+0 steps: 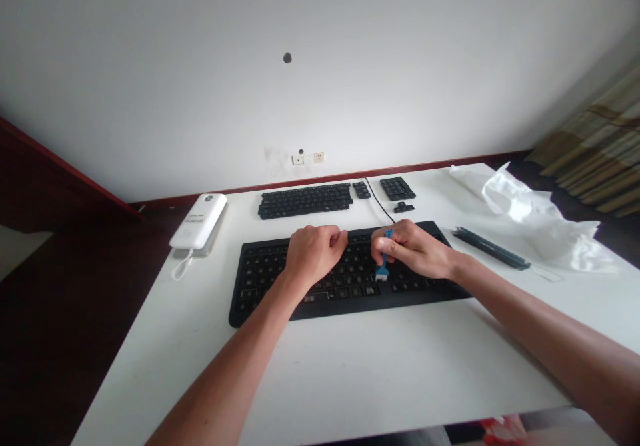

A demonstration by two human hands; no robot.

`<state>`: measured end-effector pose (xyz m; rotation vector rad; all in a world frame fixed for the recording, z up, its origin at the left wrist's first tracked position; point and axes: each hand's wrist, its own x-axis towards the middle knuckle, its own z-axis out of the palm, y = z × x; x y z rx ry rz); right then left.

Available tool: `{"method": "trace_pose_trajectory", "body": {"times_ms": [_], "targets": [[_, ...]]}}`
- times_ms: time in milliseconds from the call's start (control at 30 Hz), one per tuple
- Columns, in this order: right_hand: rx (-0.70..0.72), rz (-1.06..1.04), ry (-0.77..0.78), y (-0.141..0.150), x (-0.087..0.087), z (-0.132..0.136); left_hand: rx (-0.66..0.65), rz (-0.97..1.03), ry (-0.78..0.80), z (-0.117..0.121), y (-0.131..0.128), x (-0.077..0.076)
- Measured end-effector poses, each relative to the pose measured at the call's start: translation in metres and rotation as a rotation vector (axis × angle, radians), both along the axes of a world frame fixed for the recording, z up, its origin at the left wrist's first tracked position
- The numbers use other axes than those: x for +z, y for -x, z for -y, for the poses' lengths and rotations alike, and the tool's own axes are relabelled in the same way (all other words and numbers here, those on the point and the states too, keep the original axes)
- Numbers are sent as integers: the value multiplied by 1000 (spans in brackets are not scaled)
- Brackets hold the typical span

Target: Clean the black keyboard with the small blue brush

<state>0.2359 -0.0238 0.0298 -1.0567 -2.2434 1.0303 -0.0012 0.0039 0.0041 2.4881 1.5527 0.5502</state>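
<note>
White worktop [350, 366], black keyboard [265, 293] at frame center, right hand [413, 249] pinched a blue brush [383, 271] against the keyboard, left hand [315, 254] curled shut nearby.

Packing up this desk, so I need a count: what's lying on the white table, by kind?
Black keyboard: 1
Blocks of black keys: 4
Blue brush in right hand: 1
White power bank: 1
Dark strip: 1
White plastic sheet: 1
Total: 9
</note>
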Motion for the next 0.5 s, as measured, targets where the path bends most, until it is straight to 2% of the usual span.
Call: {"method": "trace_pose_trajectory", "body": {"times_ms": [500], "targets": [[-24, -4, 58, 0, -2, 1, 0, -13, -33, 0, 0, -1]]}}
